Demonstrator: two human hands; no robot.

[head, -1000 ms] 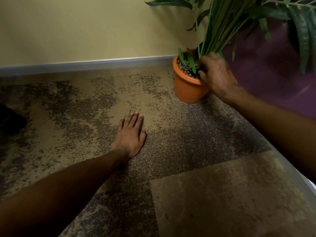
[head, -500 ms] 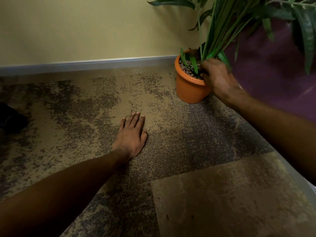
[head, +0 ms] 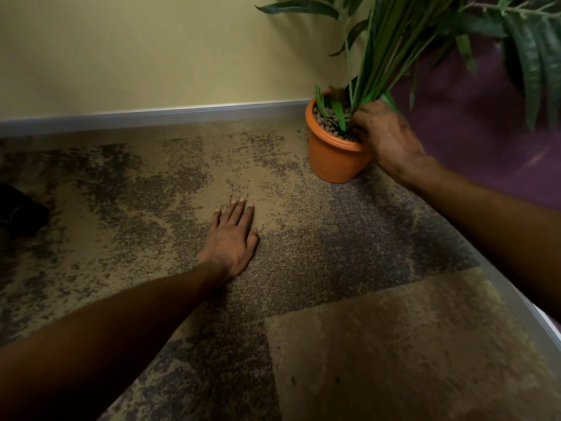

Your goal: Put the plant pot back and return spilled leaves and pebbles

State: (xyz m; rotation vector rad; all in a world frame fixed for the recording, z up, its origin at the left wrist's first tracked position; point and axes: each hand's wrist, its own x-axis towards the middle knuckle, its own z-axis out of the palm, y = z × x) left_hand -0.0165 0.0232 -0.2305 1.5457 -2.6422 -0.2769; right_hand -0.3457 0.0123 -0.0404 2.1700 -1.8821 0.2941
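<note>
It appeared to be an office-like indoor room: mottled brown carpet tiles (head: 394,344) covered the floor, a grey skirting board (head: 151,115) ran beneath a yellow wall (head: 151,50), and a potted plant (head: 331,159) stood in the corner beside a purple wall (head: 485,132).

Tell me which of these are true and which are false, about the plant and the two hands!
1. The pot stands upright on the carpet. True.
2. The left hand holds a leaf. False: it lies flat on the carpet and holds nothing.
3. The right hand is at the pot's rim, by the stems. True.
4. The pot is blue. False: it is orange.
5. Pebbles lie inside the pot. True.
</note>
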